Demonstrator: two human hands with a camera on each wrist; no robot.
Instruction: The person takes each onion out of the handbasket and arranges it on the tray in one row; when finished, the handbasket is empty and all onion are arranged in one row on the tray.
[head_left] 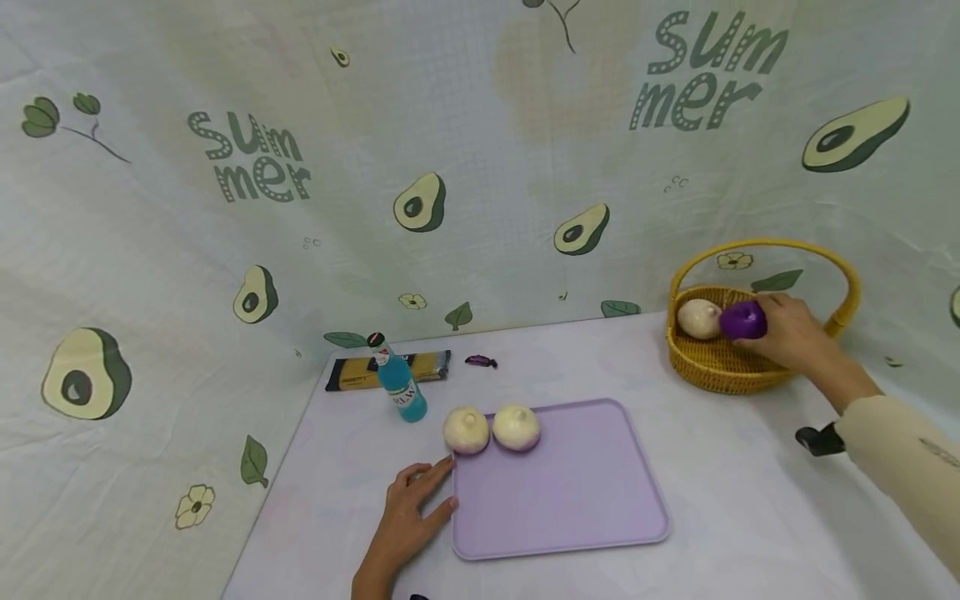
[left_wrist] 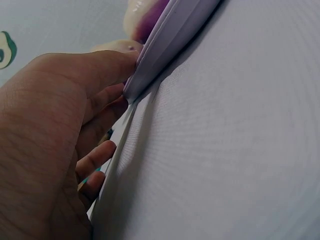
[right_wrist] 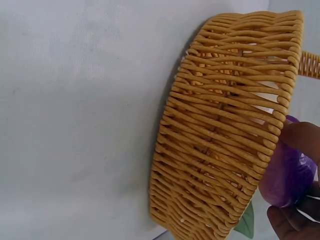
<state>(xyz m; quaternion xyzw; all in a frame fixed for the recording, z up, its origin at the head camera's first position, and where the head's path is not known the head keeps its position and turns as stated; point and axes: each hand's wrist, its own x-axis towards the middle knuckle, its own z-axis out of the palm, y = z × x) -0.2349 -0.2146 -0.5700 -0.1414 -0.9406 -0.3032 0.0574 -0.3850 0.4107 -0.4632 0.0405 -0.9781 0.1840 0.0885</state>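
In the head view my right hand [head_left: 787, 329] holds a round turnip [head_left: 743, 320], its deep purple side showing, inside the front of the yellow wicker basket [head_left: 727, 382]. Beside it in the basket lies a white turnip [head_left: 699, 318]. The right wrist view has thumb and fingers around the purple turnip [right_wrist: 287, 172] behind the basket's wall. My left hand [head_left: 408, 512] rests at the left edge of the lilac tray [head_left: 562, 500], fingers spread, thumb and fingertip against the rim. Two pale turnips, one at the tray's corner [head_left: 467, 430] and another [head_left: 516, 427], sit along the back edge.
Behind the tray stand a blue bottle [head_left: 402, 387] and a yellow-and-black packet [head_left: 356, 374], with a small purple wrapped candy [head_left: 481, 361] nearby. The basket's tall handle [head_left: 772, 242] arches over its opening. A patterned cloth [head_left: 480, 167] hangs behind the table.
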